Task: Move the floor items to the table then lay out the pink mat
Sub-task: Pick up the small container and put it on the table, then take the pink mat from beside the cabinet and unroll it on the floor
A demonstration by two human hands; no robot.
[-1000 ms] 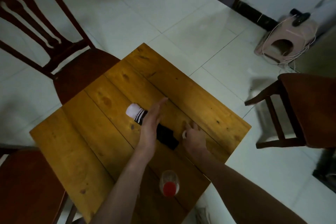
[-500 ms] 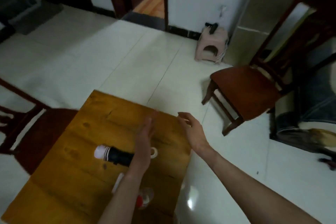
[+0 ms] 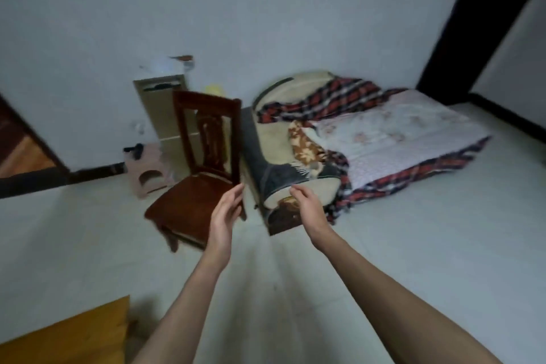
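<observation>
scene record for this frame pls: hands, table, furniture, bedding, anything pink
left hand: open, holds nothing, raised over the floor
right hand: fingers loosely curled, holds nothing
table: only a corner in view, bottom left
chair: dark wood, past the hands
stool: small, pinkish, by the wall
mattress: on the floor, pale floral cover
plaid blanket: bunched at its head
pink mat: cannot identify

Both bare forearms reach forward from the bottom of the head view, converging slightly toward the middle. The left hand [image 3: 226, 216] is held edge-on, its palm turned toward the other hand, with the fingers nearly straight and close together, holding nothing. The right hand [image 3: 308, 207] is level with it and apart from it, its fingers loosely bent and relaxed, the thumb forward, also holding nothing.
</observation>
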